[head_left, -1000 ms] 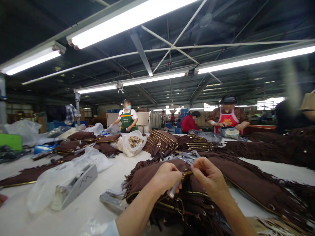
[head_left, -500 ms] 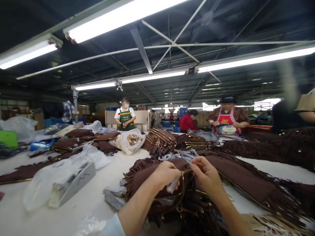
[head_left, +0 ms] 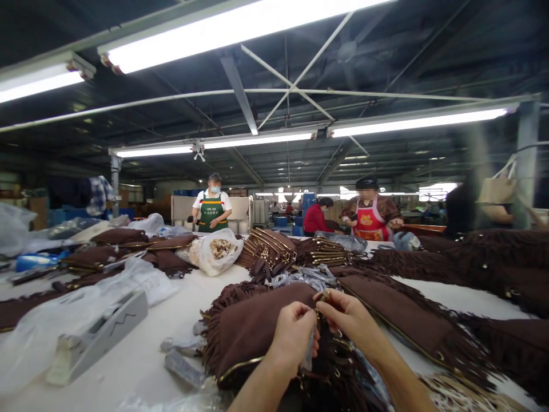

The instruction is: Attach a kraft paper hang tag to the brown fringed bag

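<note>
Left grip (head_left: 295, 332), right grip (head_left: 344, 313) — at brown bag (head_left: 251, 323)

Single head cam, wide view, sits above surface (head_left: 182, 309), barely tipped down, facing 12 o'clock into hall. Left hand (head_left: 295, 337) super close near 6, right hand (head_left: 345, 312) near 5, tube light (head_left: 223, 35) up at 11, green-aproned co-worker (head_left: 211, 213) way off at 9.

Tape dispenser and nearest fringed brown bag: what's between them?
In the head view, grey plastic-looking pieces lie on the white tabletop between dispenser and bag.
</note>
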The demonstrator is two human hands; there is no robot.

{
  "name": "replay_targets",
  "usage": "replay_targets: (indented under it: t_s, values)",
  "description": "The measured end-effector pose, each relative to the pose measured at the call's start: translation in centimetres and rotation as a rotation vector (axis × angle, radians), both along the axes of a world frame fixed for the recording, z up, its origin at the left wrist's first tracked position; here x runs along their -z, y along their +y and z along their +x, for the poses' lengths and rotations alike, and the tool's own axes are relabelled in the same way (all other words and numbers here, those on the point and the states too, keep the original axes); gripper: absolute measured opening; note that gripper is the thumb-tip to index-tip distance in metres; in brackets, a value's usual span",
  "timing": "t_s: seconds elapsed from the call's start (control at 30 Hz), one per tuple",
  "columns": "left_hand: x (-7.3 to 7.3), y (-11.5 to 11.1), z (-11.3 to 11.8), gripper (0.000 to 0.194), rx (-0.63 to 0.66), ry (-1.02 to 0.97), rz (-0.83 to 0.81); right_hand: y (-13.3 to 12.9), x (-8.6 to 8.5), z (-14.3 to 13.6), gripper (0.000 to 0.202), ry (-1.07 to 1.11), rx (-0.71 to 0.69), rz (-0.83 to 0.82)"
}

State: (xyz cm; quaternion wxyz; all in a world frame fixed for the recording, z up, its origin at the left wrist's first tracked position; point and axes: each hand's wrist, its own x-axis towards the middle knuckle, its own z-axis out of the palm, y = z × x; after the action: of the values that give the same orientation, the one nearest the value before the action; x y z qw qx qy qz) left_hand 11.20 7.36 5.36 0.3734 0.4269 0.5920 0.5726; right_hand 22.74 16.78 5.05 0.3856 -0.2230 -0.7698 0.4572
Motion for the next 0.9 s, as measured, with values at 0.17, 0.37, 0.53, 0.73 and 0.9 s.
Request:
replay_targets:
  t_s: [0.17, 0.37, 0.53, 0.73, 0.9]
  values:
    - [-0.6, 0.0, -0.3, 0.010, -0.069, 0.218, 0.000, -0.3, 0.0, -0.8, 0.031, -0.087, 0.152, 0.405]
    - [-1.8, 0.4, -1.2, 0.015, -0.154, 0.451, 0.029, -0.8, 0.8, -1.8, 0.033, -0.098, 0.391, 0.705]
    - [-1.2, 1.7, -1.6, 0.013, -0.128, 0.371, -0.088, 0.6, 2.5, -2.7, 0.033, 0.062, 0.504, 0.478]
    - [-1.7, 1.7, -3.0, 0.015, -0.057, 0.257, -0.093, -0.5, 1.4, -2.5, 0.031, 0.072, 0.324, 0.555]
    - [-0.2, 1.6, -1.1, 0.019, -0.144, 0.324, -0.052, -0.3, 1.5, -2.4, 0.029, 0.125, 0.360, 0.523]
